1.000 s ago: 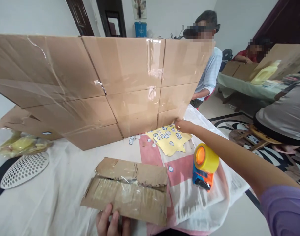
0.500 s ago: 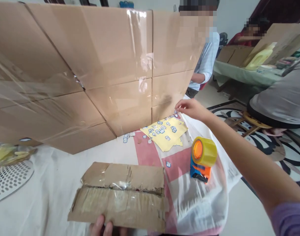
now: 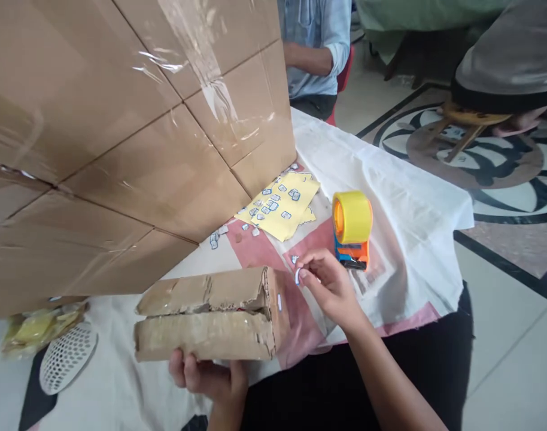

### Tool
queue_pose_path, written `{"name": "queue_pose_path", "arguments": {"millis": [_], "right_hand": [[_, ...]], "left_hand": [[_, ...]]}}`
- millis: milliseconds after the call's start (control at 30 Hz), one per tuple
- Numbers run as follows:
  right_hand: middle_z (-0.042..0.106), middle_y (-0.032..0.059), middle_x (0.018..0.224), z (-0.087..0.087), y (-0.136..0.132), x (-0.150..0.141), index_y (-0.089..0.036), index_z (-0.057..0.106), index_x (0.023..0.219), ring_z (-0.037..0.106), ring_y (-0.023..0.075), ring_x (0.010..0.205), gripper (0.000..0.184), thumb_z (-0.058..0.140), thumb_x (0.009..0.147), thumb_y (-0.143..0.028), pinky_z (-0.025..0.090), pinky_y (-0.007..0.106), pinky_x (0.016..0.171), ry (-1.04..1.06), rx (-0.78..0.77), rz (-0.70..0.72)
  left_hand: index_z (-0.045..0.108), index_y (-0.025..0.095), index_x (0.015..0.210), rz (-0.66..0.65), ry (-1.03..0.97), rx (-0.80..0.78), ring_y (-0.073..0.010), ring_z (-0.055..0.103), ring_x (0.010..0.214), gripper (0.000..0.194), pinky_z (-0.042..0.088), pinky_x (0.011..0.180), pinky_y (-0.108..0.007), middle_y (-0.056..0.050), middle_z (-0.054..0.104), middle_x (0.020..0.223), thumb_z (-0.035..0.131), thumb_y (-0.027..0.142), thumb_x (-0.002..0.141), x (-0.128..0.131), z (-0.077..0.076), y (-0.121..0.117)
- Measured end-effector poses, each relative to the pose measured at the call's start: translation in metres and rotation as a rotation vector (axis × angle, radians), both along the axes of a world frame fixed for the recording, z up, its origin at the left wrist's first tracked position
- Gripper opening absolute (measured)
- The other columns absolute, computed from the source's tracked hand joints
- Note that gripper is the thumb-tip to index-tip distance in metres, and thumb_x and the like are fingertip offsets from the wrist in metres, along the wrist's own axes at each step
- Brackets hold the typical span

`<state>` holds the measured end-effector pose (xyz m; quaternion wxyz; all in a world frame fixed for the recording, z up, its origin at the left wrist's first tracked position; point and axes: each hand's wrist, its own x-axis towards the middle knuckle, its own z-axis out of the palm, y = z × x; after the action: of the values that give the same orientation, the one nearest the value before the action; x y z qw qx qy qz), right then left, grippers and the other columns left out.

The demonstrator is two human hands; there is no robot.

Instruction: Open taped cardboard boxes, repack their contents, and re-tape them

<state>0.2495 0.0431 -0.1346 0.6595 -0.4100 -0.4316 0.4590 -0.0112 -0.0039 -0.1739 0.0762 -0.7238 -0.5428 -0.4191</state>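
Observation:
My left hand [image 3: 206, 376] grips the near lower edge of a worn cardboard box [image 3: 201, 335], whose torn flaps meet along a gap on top. A small white label shows on the box's right end. Just right of that end, my right hand [image 3: 325, 284] pinches a small white paper piece with a blue edge [image 3: 297, 275] between thumb and fingertips. Beyond it lie yellow sheets [image 3: 291, 209] strewn with several small blue-outlined paper pieces. Close behind my right hand stands a tape dispenser [image 3: 352, 254] with a yellow tape roll [image 3: 356, 216].
A tall wall of taped cardboard boxes [image 3: 143, 137] rises at the back left. A white perforated plastic piece [image 3: 69, 359] lies at lower left beside a yellow plastic packet [image 3: 42, 329]. One person [image 3: 318, 54] sits behind the boxes, another on a wooden stool [image 3: 471, 123].
My right hand has come back from the yellow sheets towards the box, now pinching a paper piece. The box has been raised and tilted, showing its right end. My view has turned downward.

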Motion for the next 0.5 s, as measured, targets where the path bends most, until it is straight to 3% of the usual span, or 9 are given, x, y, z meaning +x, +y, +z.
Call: {"name": "queue_pose_path", "arguments": {"millis": [100,333,500], "right_hand": [[0.062,0.0024,0.088,-0.014,-0.013,-0.008,-0.024,0.055,0.087,0.06,0.0165,0.08,0.015,0.055,0.101,-0.024,0.048,0.031,0.069,-0.031,0.044,-0.015],[0.065,0.0027,0.089,-0.024,-0.017,-0.016,-0.024,0.056,0.088,0.064,0.0171,0.083,0.016,0.051,0.098,-0.012,0.049,0.03,0.072,-0.109,0.124,0.08],[0.067,0.0022,0.088,-0.027,-0.009,-0.019,-0.023,0.061,0.091,0.064,0.0165,0.078,0.011,0.056,0.094,-0.014,0.05,0.028,0.069,-0.091,-0.012,0.114]], "left_hand": [[0.024,0.029,0.158,0.007,-0.087,0.139,-0.0359,0.026,0.152,0.087,0.032,0.122,-0.067,-0.014,0.02,0.165,0.065,0.006,0.085,0.01,0.002,0.01],[0.023,0.025,0.158,0.012,-0.05,0.175,-0.0398,0.028,0.151,0.079,0.036,0.118,-0.068,-0.017,0.02,0.165,0.062,0.013,0.09,0.025,0.007,0.025],[0.022,0.028,0.158,0.034,-0.009,0.168,-0.0402,0.028,0.151,0.078,0.029,0.121,-0.07,-0.015,0.022,0.165,0.06,0.013,0.092,0.028,0.012,0.025]]}}
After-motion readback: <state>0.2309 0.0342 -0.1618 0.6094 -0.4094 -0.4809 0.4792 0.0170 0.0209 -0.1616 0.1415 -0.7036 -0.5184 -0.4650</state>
